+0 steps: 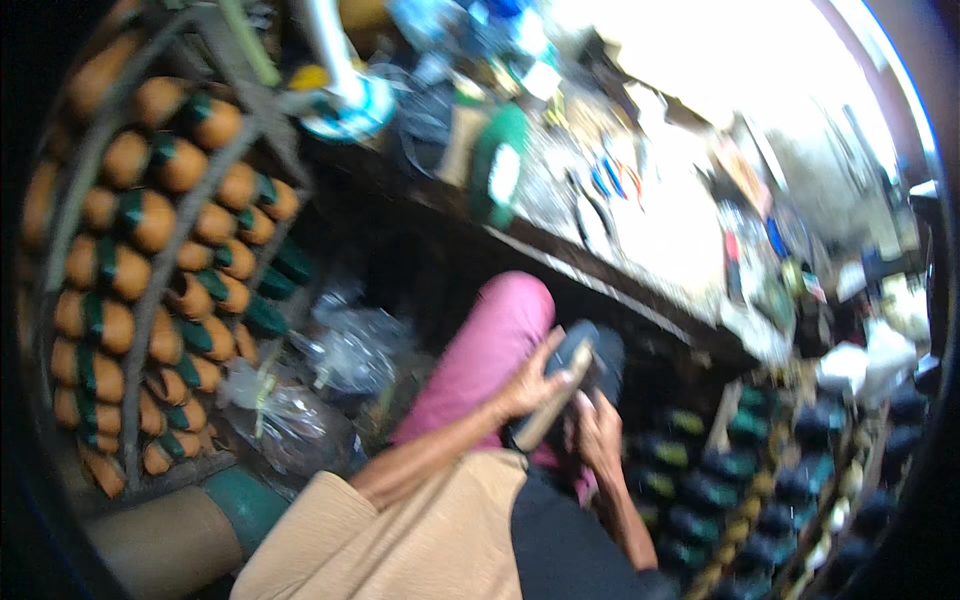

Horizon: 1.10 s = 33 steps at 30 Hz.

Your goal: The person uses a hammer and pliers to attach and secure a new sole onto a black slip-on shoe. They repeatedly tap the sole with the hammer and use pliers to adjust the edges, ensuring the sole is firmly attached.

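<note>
A dark shoe (556, 400) with a tan sole edge is held upright over my lap, against my knees. My left hand (535, 388) grips it from the left, thumb across the sole edge and fingers along the far side. My right hand (598, 432) is closed at the shoe's right side, its thumb pointing up along it. Motion blur hides the finer detail, so whether the right fingers also pinch something small cannot be made out. A pink-clad knee (500, 320) rises behind the left hand.
A workbench (640, 285) crosses ahead, carrying a green bottle (500, 165), pliers (612, 178) and loose clutter. At left, a rack holds several orange and green shoes (150, 220). Plastic bags (350, 345) lie beside my left knee. Rows of dark shoes (740, 465) stand at right.
</note>
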Available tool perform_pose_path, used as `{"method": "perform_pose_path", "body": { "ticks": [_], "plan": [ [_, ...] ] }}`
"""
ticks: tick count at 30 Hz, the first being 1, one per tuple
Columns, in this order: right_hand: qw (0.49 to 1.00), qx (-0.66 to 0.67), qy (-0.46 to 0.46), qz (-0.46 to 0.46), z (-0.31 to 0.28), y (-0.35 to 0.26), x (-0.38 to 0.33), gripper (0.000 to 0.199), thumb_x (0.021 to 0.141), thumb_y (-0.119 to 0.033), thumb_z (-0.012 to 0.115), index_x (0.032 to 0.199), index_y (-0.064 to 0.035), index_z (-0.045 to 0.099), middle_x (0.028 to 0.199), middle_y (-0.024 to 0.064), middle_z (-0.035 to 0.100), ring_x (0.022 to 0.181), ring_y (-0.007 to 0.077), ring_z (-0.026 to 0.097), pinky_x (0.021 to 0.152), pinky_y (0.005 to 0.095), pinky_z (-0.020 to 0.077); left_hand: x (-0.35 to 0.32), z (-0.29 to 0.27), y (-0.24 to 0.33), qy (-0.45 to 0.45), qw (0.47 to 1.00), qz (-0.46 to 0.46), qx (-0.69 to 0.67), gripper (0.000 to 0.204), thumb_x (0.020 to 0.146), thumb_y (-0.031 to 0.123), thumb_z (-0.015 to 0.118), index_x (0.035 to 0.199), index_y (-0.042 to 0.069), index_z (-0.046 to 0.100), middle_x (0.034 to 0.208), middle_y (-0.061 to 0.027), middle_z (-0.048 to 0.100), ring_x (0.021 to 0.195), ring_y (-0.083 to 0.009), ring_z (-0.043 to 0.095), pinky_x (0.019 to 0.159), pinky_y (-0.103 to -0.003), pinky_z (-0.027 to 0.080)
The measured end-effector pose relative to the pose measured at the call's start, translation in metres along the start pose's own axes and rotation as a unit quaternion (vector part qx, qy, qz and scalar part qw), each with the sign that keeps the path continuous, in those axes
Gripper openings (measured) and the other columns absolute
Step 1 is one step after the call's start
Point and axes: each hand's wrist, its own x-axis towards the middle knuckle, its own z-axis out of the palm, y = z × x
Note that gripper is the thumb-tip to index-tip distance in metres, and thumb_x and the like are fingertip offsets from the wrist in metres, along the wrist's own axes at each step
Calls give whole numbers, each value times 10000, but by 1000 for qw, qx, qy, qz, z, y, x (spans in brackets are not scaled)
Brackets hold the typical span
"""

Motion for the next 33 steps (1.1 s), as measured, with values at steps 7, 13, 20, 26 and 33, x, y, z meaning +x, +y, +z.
{"method": "perform_pose_path", "body": {
  "ticks": [7,13,20,26,33],
  "plan": [
    [968,-206,88,-109,-51,98,-25,207,1010,-99,740,1122,26,619,826,159,678,746,313,730,726,439,574,-64,-120,93,150,965,199,81,1209,953,239,950,1846,33,162,1889,-228,275,1745,-351,297,1430,-475,231],
    [955,-269,101,-73,-48,85,-41,351,1069,-238,771,1273,35,689,1085,323,766,951,470,730,887,540,581,-94,-204,122,27,920,216,327,848,830,220,993,1590,179,621,1483,-130,609,1395,-401,614,1239,-499,514],
    [924,-276,137,-226,-29,-13,-90,390,951,-15,759,1204,-13,463,824,219,570,729,482,577,725,534,496,-45,-189,110,-13,899,292,326,613,843,450,973,1354,167,788,1128,-127,692,1065,-358,675,950,-487,584],
    [949,-257,124,-133,-1,-40,-98,387,1068,-129,752,785,12,529,704,194,550,617,355,577,612,455,454,-11,-142,88,181,936,156,258,401,937,479,933,1049,96,884,934,-134,725,882,-354,757,772,-472,592],
    [989,114,-89,42,48,-36,-37,303,1178,-204,671,1214,58,817,1040,63,822,947,96,708,859,283,572,11,-130,88,179,924,131,313,330,964,406,925,1056,90,891,927,-121,740,844,-319,754,755,-441,565]
  ]
}}
